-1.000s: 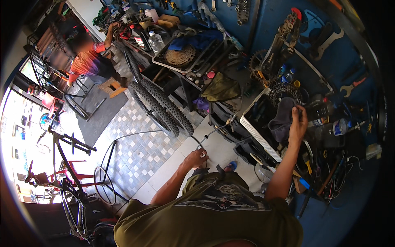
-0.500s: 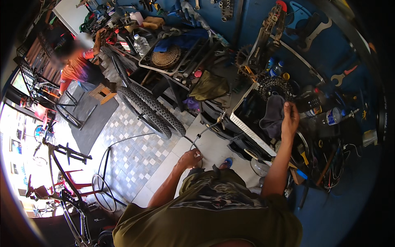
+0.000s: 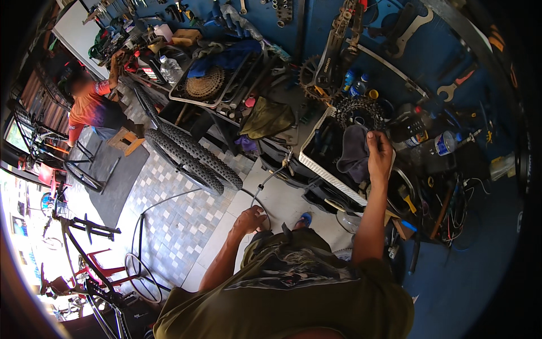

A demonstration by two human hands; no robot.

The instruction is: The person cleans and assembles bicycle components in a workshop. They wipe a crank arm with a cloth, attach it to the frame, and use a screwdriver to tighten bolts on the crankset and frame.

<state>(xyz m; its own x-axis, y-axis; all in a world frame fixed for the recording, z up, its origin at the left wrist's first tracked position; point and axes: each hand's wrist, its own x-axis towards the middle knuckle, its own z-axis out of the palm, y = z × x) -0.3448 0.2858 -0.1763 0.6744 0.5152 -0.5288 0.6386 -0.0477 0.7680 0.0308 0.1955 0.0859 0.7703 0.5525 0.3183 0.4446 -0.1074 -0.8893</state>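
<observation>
A dark grey cloth (image 3: 353, 153) is pinched in the right hand (image 3: 381, 156) over the white basket (image 3: 334, 182). Left of the basket, the left hand (image 3: 249, 220) is curled; its grip cannot be told.

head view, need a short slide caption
Right hand holding a dark grey cloth near a white-edged tray, with knobby tires to the left and wrenches on a blue wall.

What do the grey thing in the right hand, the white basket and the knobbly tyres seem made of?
Grey thing: probably soft fabric, matt, drooping from the right hand.
White basket: likely plastic, low-sheen; its pale rim looks evenly ribbed.
Tyres: apparently rubber, dull black, with chunky raised tread.
</observation>
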